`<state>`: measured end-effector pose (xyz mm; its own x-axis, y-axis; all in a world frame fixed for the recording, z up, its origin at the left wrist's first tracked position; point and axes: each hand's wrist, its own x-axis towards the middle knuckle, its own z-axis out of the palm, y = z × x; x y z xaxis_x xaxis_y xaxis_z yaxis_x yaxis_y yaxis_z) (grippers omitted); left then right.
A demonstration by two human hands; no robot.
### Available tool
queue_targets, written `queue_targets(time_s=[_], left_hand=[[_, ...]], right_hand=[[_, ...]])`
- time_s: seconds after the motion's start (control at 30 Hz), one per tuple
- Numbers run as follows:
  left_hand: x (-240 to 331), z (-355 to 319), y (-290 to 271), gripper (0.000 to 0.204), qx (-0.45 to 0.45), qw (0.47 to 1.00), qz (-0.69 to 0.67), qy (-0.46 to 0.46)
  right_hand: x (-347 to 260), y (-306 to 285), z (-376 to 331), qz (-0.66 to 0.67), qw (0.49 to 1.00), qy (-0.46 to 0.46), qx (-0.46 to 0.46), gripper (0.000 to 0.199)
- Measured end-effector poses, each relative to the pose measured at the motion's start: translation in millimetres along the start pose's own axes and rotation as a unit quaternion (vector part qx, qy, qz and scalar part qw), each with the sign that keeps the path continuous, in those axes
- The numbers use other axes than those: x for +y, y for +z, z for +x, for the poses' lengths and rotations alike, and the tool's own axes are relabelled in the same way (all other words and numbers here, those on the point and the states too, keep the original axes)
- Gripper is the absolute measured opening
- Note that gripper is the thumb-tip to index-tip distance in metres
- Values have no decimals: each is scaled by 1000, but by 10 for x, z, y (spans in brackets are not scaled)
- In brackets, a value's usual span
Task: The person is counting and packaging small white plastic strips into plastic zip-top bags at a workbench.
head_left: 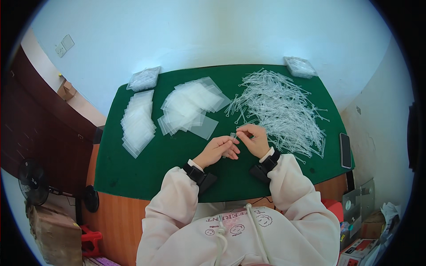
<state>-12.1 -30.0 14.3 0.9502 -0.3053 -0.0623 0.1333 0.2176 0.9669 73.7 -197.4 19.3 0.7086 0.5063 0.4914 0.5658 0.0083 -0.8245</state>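
Near the table's middle my left hand (221,148) is closed round a few clear plastic sticks (233,135), whose ends stick up past the thumb. The fingers of my right hand (254,141) pinch together at those ends; whether they grip a stick of their own is too small to tell. A big loose heap of clear sticks with looped ends (284,113) spreads just beyond and right of my right hand. Ahead of my left hand lies a fanned pile of clear plastic bags (188,104), with one bag (204,127) jutting out toward me.
An overlapping row of bags (138,124) lies at the left. Filled clear packs (144,78) (301,67) sit at both back corners of the green-covered table (177,181). A phone (345,150) rests at the right edge. A black fan (33,181) and boxes (55,230) stand left.
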Motion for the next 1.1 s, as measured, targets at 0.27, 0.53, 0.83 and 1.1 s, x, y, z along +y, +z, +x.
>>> queue_targets(time_s=[0.27, 0.53, 0.83, 1.1], left_hand=[[11, -8, -6, 27, -4, 1000, 15, -2], [-84, 66, -55, 22, 140, 984, 25, 103], [-138, 98, -114, 21, 167, 976, 30, 134], [-155, 95, -115, 22, 162, 978, 14, 130]], right_hand=[[6, 19, -14, -10, 999, -24, -30, 9], [241, -328, 168, -196, 978, 10, 69, 8], [364, -274, 105, -412, 910, -41, 0, 13], [346, -276, 95, -484, 874, -11, -47, 4]])
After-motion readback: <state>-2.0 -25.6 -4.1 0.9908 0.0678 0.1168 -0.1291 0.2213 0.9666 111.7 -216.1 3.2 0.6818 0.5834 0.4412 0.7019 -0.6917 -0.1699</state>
